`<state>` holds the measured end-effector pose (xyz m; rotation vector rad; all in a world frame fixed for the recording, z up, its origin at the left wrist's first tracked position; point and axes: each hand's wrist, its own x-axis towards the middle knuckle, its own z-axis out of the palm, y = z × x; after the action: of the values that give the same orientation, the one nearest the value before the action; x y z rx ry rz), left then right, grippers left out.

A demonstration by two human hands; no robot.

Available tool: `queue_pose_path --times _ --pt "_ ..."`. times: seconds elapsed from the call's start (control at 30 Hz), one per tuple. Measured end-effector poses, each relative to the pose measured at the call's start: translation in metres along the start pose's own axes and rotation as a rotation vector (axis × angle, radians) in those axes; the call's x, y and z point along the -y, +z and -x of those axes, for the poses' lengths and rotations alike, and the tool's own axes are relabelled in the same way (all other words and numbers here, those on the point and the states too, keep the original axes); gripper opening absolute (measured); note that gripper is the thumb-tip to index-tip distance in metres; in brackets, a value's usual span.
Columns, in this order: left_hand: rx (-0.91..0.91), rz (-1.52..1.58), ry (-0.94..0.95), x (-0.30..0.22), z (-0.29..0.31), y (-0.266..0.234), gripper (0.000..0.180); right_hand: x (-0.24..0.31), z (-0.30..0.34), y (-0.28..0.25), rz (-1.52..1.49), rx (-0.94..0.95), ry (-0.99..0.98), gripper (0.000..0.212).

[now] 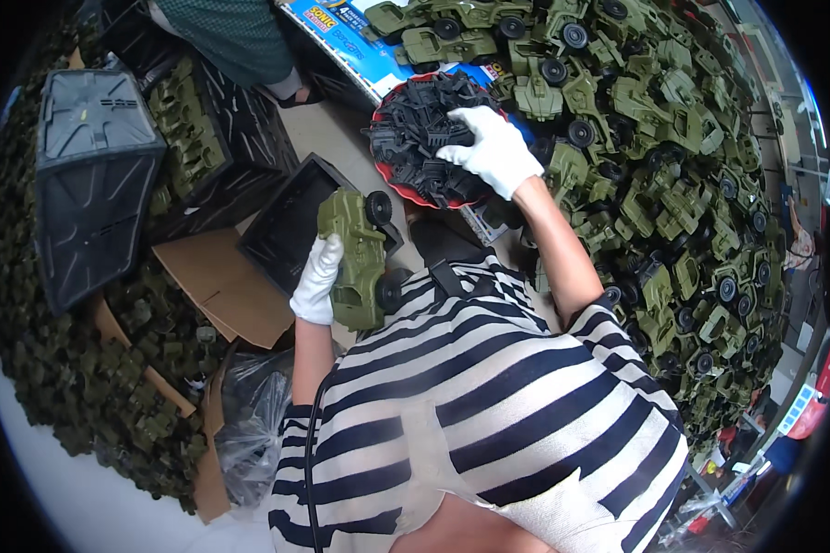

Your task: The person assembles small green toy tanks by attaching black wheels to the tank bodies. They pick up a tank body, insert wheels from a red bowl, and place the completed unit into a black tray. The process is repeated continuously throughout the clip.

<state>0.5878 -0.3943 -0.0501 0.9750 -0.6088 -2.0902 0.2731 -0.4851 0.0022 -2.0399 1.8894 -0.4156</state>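
Note:
My left hand (319, 279), in a white glove, is closed round an olive-green toy jeep (350, 263). The toy is tilted, with black wheels showing on its right side. Over a red scalloped bowl (376, 158) my right hand (491, 152), also gloved in white, has thumb and fingers spread apart. Its fingertips are at the heap of small black plastic parts (424, 124) that fills the bowl. I see nothing held between those fingers.
A big pile of green toy jeeps (664, 194) lies on the right, next to a blue printed box (341, 37). Black crates (97, 184), a brown cardboard flap (221, 281) and many more green toy parts (83, 387) are on the left. Another person's legs (235, 37) stand beyond.

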Motion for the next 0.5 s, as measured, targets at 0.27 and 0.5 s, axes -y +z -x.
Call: queue_pose_path --times 0.27,0.5 --pt "0.162 -0.201 0.178 -0.009 -0.016 0.010 0.101 -0.021 -0.014 0.006 -0.282 0.060 -0.033 0.030" --pt "0.160 -0.262 0.150 -0.007 -0.036 0.021 0.095 -0.005 -0.013 -0.014 0.054 0.161 -0.113 0.070"
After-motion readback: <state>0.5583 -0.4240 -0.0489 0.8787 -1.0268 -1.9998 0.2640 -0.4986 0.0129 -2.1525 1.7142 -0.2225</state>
